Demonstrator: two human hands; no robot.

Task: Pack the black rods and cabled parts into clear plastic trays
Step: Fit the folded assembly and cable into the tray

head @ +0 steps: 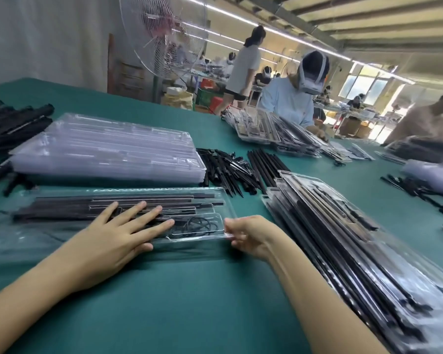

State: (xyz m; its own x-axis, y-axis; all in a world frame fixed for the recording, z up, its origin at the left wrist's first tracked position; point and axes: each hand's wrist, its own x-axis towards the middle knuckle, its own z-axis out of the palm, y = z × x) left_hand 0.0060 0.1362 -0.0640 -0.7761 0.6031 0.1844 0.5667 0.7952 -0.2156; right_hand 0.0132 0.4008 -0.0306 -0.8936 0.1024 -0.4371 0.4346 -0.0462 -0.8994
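Observation:
A clear plastic tray (223, 200) lies on the green table in front of me, its slots filled with black rods (87, 204) and a coiled black cable (197, 224) in the right-hand pocket. My left hand (118, 236) presses flat on the tray with straight, spread fingers. My right hand (248, 236) pinches the tray's right front corner between thumb and fingers. A tall stack of empty clear trays (108, 152) stands just behind.
Loose black rods (264, 164) and cabled parts (223, 167) lie in piles behind the tray. A slanted pile of packed trays (343, 226) fills the right side. More black rods (13, 121) lie far left. Other workers sit across the table, a fan behind.

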